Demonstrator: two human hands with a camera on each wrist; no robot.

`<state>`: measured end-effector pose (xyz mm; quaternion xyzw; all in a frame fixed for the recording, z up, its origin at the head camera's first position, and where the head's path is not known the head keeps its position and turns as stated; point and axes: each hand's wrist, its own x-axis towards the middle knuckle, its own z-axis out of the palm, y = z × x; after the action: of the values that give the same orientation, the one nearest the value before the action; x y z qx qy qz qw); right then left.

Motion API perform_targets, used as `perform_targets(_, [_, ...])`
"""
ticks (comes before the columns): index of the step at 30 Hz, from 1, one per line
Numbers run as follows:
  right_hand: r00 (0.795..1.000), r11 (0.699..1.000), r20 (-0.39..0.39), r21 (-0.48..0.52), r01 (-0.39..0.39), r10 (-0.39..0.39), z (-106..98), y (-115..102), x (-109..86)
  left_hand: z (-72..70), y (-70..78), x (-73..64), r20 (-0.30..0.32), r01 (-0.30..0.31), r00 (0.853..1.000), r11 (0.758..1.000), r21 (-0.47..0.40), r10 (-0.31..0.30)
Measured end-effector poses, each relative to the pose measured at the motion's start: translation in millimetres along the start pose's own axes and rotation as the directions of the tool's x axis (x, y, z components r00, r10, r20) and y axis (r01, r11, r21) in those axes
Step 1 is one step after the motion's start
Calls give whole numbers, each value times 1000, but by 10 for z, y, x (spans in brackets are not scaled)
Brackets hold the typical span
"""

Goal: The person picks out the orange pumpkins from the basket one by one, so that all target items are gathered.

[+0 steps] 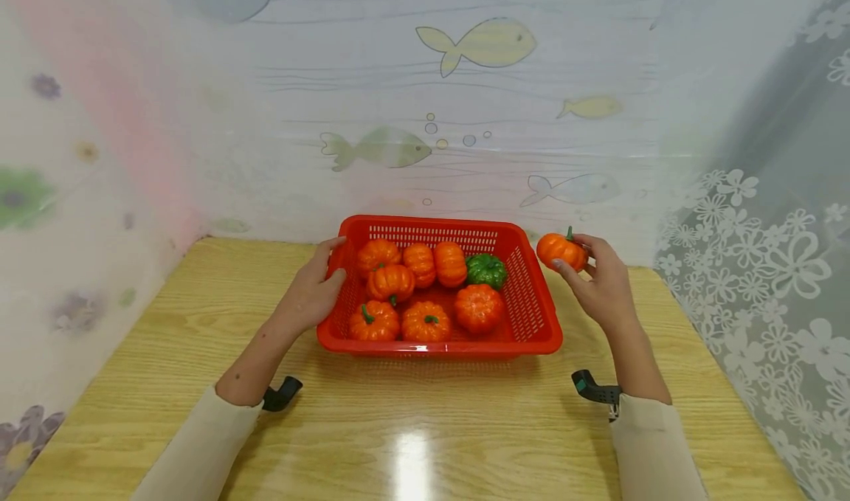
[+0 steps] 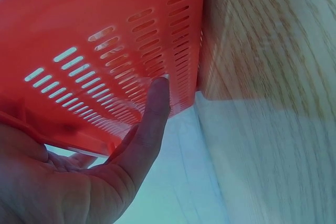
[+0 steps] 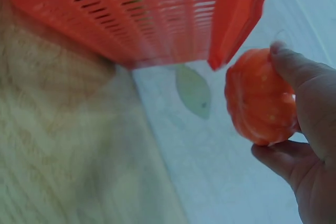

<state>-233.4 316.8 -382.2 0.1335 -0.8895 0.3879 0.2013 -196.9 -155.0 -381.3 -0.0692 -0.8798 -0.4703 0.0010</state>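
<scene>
A red plastic basket [image 1: 438, 349] with slotted walls stands on the table, and several small orange pumpkins [image 1: 425, 322] and one green pumpkin [image 1: 486, 271] lie inside it. My left hand [image 1: 312, 287] grips the basket's left rim; in the left wrist view one finger [image 2: 152, 114] runs along the outside of the slotted wall. Just outside the right rim, my right hand [image 1: 606, 283] holds another orange pumpkin [image 1: 556, 251] with a green stem. The right wrist view shows that pumpkin [image 3: 260, 98] pinched between thumb and fingers, raised beside the basket wall.
Under the basket is a wood-grain table [image 1: 412, 420]. A pale wall covering [image 1: 398, 80] with fish drawings rises behind it. Flower-patterned sheets border the left and right sides. Dark wrist-worn devices [image 1: 596, 389] sit at both cuffs.
</scene>
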Motion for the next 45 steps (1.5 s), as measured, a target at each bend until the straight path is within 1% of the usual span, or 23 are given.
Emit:
perform_targets(4, [999, 1000, -30, -11, 9, -9, 64, 125, -6, -2, 4, -1, 1, 2, 1000, 1000, 6, -2])
perform_targets(8, [999, 1000, -35, -19, 9, -9, 131, 227, -18, -4, 9, -4, 5, 4, 1000, 1000, 1, -4])
perform_targets(14, [999, 998, -1, -43, -45, 45, 225, 319, -53, 0, 13, -13, 9, 9, 1000, 1000, 5, -9])
perform_targets(22, [993, 992, 46, -69, -110, 113, 328, 448, -70, -7, 14, -12, 7, 10, 1000, 1000, 7, -10])
perform_targets(28, [983, 987, 95, -43, -156, 159, 367, 488, -82, -8, 9, -10, 5, 4, 1000, 1000, 10, -4])
perform_targets(32, [977, 984, 113, -31, -177, 179, 391, 490, -85, -6, 5, -9, 8, 3, 1000, 1000, 9, -3])
perform_targets(39, [971, 979, 127, -18, -202, 203, 425, 490, -97, -4, 15, -12, 13, 9, 1000, 1000, 9, -10])
perform_targets(45, [966, 976, 137, -36, -216, 219, 431, 504, -101, -6, 9, -9, 12, 14, 1000, 1000, 15, -14])
